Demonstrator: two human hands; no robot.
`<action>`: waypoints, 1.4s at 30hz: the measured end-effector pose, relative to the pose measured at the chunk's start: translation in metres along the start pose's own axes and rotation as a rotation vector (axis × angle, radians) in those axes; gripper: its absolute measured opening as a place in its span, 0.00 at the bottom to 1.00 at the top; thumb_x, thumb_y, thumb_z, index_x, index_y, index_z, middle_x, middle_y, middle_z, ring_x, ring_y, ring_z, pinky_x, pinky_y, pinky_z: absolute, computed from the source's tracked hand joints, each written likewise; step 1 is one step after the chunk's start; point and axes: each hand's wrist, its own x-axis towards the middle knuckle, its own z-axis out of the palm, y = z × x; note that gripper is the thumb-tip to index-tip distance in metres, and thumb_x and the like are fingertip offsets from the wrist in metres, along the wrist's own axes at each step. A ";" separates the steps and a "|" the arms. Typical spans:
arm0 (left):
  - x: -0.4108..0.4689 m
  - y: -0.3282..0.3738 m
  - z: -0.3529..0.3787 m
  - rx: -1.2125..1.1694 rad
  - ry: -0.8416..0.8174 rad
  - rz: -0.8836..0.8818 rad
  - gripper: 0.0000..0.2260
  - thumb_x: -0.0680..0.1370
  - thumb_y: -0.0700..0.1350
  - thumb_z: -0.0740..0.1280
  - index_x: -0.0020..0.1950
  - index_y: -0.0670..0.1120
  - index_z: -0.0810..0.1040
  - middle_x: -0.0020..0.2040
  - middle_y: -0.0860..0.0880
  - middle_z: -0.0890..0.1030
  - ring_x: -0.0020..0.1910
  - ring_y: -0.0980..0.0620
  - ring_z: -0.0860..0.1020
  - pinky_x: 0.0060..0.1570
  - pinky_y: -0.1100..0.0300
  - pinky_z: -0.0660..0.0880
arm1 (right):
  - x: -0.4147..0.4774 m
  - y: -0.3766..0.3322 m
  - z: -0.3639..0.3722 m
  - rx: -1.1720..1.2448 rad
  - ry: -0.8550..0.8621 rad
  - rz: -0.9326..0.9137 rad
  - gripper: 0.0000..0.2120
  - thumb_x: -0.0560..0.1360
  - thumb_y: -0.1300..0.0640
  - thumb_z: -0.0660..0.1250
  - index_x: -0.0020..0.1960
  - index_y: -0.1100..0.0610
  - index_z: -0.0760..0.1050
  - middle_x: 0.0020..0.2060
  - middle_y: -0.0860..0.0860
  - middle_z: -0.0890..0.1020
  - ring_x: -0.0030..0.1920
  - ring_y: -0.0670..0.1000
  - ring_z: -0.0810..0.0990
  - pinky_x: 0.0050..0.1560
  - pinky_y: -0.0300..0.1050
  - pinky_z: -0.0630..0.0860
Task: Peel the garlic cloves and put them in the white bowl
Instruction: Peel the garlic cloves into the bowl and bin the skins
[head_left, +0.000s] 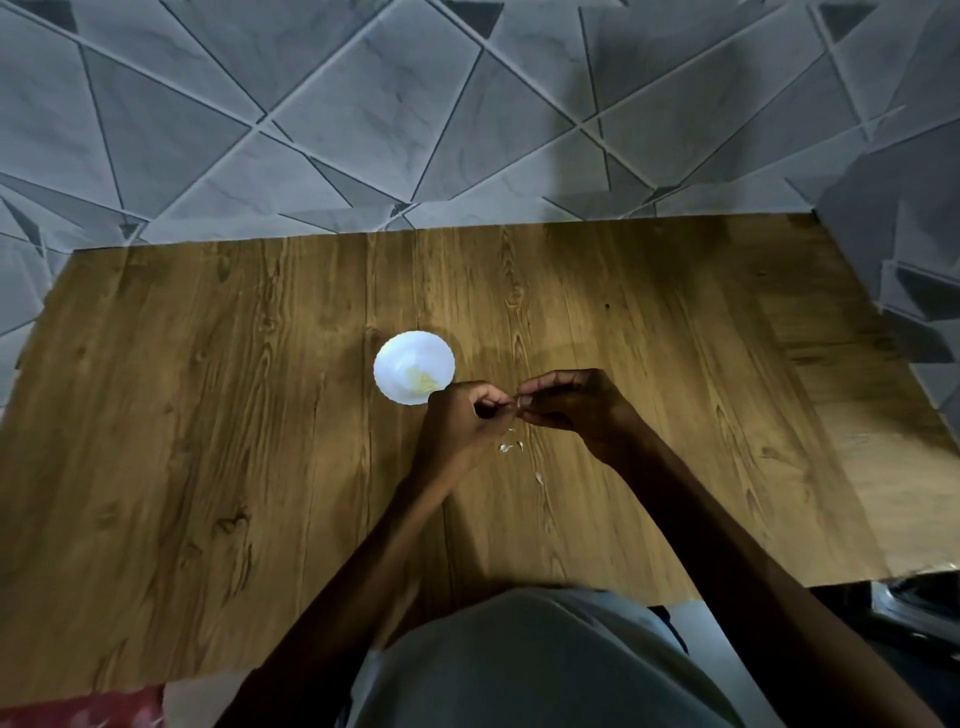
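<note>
white bowl (390, 357): stands on the wooden table near its middle; scalloped rim; near right edge hidden behind the left hand's knuckles.
peeled garlic (422, 380): pale yellow heap inside the white bowl, on the side nearest the hands; too blurred to count single cloves.
garlic clove (518, 402): small pale bit held above the table just right of the white bowl, between the fingertips of both hands; mostly hidden, so cannot tell how much skin remains.
left hand (460, 415): overlaps the white bowl's near right rim in this view; fingers curled in, thumb and forefinger pinching the clove's left end.
right hand (576, 405): right of the white bowl, past the left hand; fingers bent, tips pinching the clove's right end and meeting the left fingertips.
skin scraps (510, 446): small white flakes lying on the table, right of the white bowl and nearer the person, under the two hands; one more flake (539, 478) lies nearer still.
wooden table (208, 415): brown wood-grain top bearing the white bowl.
tiled wall (363, 104): grey, cut into triangles by pale lines; rises beyond the white bowl, past the table's far edge.
grey garment (519, 665): on the person's body at the table's near edge, well apart from the white bowl.
red cloth (78, 712): only partly in view, far to the near left of the white bowl, off the table.
</note>
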 end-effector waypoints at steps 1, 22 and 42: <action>-0.001 0.001 -0.001 0.011 0.004 -0.001 0.03 0.73 0.43 0.72 0.45 0.45 0.84 0.38 0.54 0.84 0.38 0.61 0.81 0.42 0.59 0.78 | 0.000 0.001 0.000 -0.010 -0.005 -0.009 0.09 0.74 0.68 0.70 0.54 0.68 0.80 0.46 0.62 0.85 0.48 0.59 0.86 0.49 0.46 0.83; -0.014 0.006 -0.001 0.125 0.038 0.048 0.03 0.74 0.39 0.71 0.45 0.45 0.80 0.37 0.56 0.80 0.37 0.63 0.78 0.36 0.75 0.71 | -0.005 -0.002 0.015 0.070 0.085 0.088 0.10 0.72 0.73 0.69 0.53 0.70 0.80 0.47 0.65 0.84 0.46 0.58 0.85 0.49 0.46 0.83; -0.017 0.007 0.003 0.209 0.136 0.156 0.03 0.73 0.38 0.71 0.44 0.44 0.79 0.38 0.54 0.80 0.36 0.59 0.78 0.36 0.68 0.72 | -0.011 -0.004 0.015 0.155 0.039 0.012 0.10 0.72 0.73 0.70 0.53 0.70 0.80 0.46 0.64 0.84 0.46 0.57 0.86 0.44 0.41 0.81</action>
